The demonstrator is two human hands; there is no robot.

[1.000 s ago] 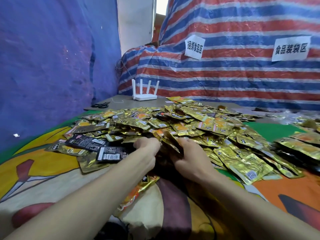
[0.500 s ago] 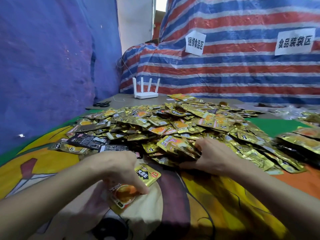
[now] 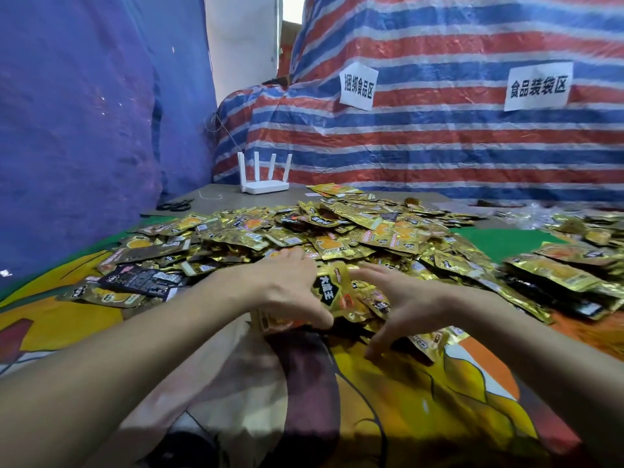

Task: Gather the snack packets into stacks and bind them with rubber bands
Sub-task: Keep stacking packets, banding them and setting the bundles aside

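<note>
Pinching a thin clutch of packets (image 3: 342,310) in my left hand (image 3: 287,288) at the near edge of the pile (image 3: 337,231), right hand (image 3: 408,305) spread wide on loose ones just beside, I risk the slick foil fanning out and slipping my grip if more get shoved in crooked. The top packet (image 3: 329,288) tilts on edge, long axis running away from me, face toward my right.

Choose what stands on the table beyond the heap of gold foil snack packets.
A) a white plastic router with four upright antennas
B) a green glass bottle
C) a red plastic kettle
A: the white plastic router, antennas upright, stands behind the heap of gold foil snack packets.
</note>
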